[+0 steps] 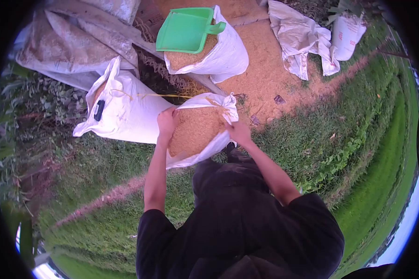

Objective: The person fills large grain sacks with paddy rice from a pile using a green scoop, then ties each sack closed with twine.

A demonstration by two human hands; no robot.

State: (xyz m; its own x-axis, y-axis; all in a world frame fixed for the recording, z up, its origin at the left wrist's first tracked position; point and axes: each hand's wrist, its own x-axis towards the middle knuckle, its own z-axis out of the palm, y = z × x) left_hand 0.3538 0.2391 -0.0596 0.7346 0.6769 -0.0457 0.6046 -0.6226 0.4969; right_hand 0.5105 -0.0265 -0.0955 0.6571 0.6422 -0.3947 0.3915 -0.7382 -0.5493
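An open white sack (pixel 209 151) full of light brown husk-like grain (pixel 196 128) stands right in front of my body. My left hand (pixel 166 122) grips its rim on the left side, fingers closed on the cloth. On the right side of the same rim, my right hand (pixel 238 132) holds the bunched edge of the sack. To the left leans another white sack (pixel 137 109) with a small dark object (pixel 98 110) lying on it. Behind, a green dustpan-like scoop (pixel 185 30) rests on the grain in a third white sack (pixel 230 56).
Spilled grain (pixel 260 60) covers the ground at the back. Crumpled sacks (pixel 295 32) and an upright white bag (pixel 347 36) lie at the back right. A dirty tarp (pixel 74 42) is at the back left. Grass (pixel 284 158) surrounds my feet; a yellow strand (pixel 165 95) crosses between sacks.
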